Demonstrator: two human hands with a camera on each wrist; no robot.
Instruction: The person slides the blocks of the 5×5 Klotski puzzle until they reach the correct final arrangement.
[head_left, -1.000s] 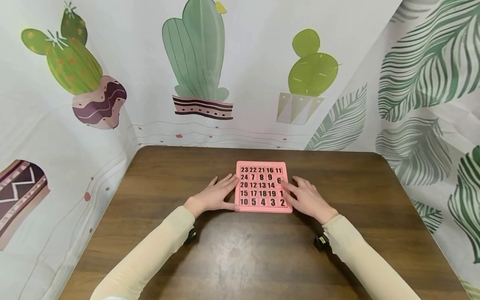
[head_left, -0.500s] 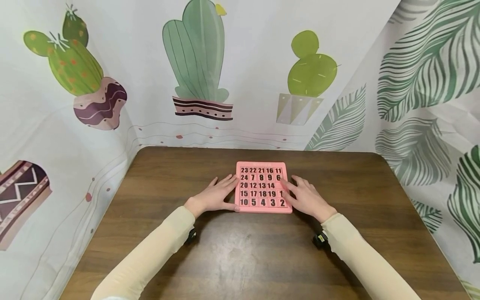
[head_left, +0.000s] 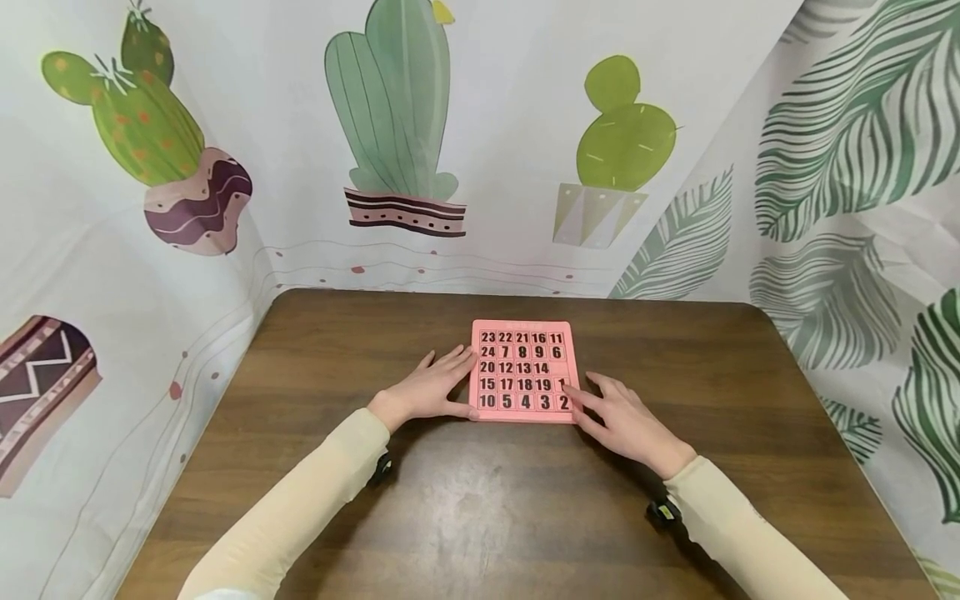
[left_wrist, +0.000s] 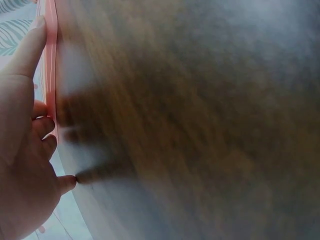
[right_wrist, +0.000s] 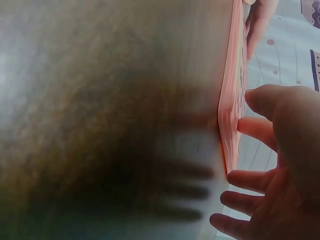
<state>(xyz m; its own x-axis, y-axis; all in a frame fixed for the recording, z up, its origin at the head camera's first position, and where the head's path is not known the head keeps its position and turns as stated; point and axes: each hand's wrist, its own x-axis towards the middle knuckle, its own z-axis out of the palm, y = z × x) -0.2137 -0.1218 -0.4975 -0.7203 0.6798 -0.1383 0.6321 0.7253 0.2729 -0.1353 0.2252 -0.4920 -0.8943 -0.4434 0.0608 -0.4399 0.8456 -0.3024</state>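
A pink sliding number puzzle (head_left: 525,410) lies flat on the brown table, its black-numbered tiles facing up. The blank space sits at the right end of the third row, just right of 14. My left hand (head_left: 431,390) rests along the puzzle's left side, fingertips at the upper left edge and thumb at the lower left corner. From the right, my right hand (head_left: 626,421) reaches in with loosely extended fingers. Its index fingertip touches the tile numbered 1 (head_left: 561,383), partly covering it, and the thumb is by the lower right corner. In the right wrist view, the other fingers spread beside the puzzle's edge (right_wrist: 228,110).
The wooden table (head_left: 465,517) has rounded far corners. Behind it and along both sides hangs a white cloth (head_left: 510,167) printed with cacti and leaves. Dark wrist cameras, such as the one at the right cuff (head_left: 663,512), sit under both wrists.
My right hand has shifted down and toward the right, uncovering the blank space and the 6 tile, with its index finger now at the 1. The left hand stays in place.
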